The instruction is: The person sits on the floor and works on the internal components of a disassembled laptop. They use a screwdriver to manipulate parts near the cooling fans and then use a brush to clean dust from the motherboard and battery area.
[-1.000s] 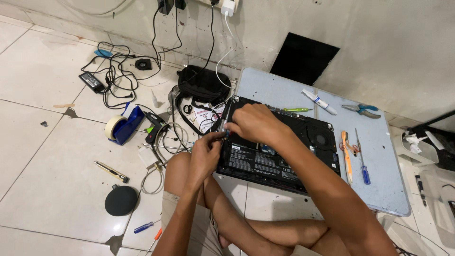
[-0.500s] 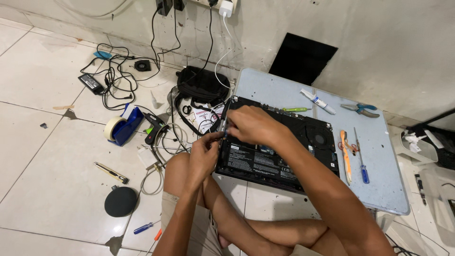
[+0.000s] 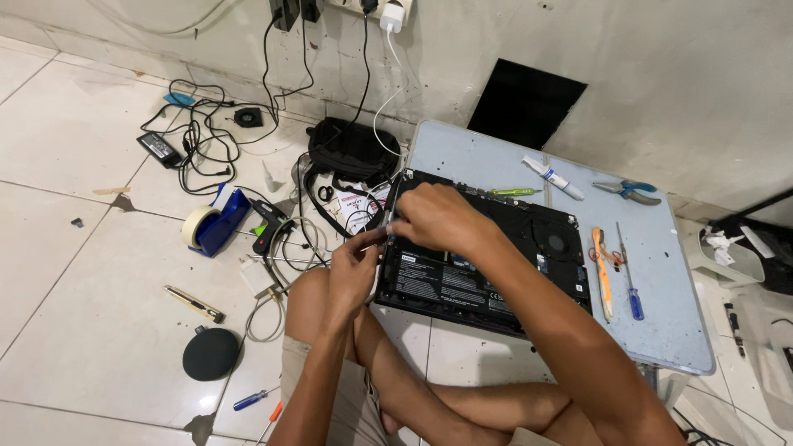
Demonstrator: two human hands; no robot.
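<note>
An opened black laptop (image 3: 496, 277) lies bottom-up on a pale blue low table (image 3: 669, 330), its insides showing. My right hand (image 3: 438, 219) rests over the laptop's near left corner, fingers closed on a thin screwdriver (image 3: 387, 225) that points down at the edge. My left hand (image 3: 355, 264) sits just left of that corner, fingertips pinched against the laptop's edge beside the tool's tip. What the left fingers pinch is too small to tell.
On the table lie an orange tool (image 3: 601, 272), a blue-handled screwdriver (image 3: 632, 285), a white tube (image 3: 552, 177) and blue pliers (image 3: 632, 192). On the tiled floor: a black bag (image 3: 351, 153), tangled cables (image 3: 198, 140), a tape dispenser (image 3: 216, 223), a black disc (image 3: 211, 353).
Both hands stay at the laptop's left corner. The left hand has crept slightly closer to the screwdriver tip. Nothing else moved.
</note>
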